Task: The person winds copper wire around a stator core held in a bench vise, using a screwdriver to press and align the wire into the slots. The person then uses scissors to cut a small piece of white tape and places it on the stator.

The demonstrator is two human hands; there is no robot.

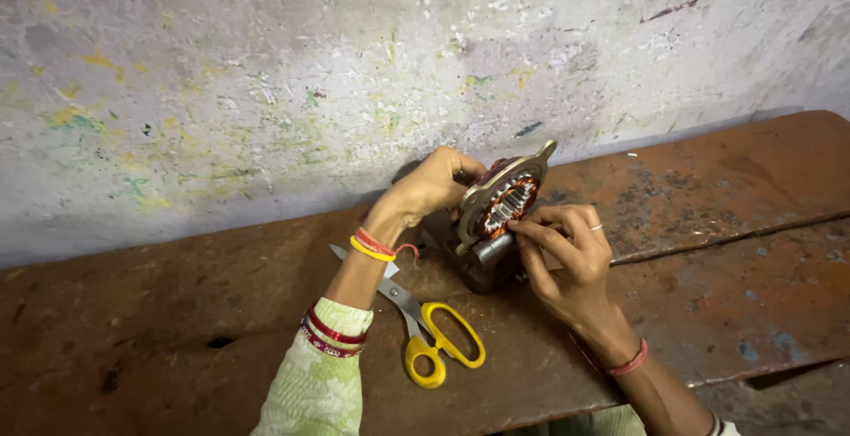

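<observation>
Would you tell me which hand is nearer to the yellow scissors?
Left. The left hand grips the motor stator, and its forearm passes right over the scissors blades. The right hand touches the stator's front, off to the scissors' right.

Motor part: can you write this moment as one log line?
left hand: steadies motor stator | right hand: fingertips at its copper windings | yellow-handled scissors: lying on bench

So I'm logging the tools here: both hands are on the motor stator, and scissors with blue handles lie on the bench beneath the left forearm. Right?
Not quite: the scissors have yellow handles, as the head view shows. Otherwise yes: left hand and right hand are on the motor stator.
</observation>
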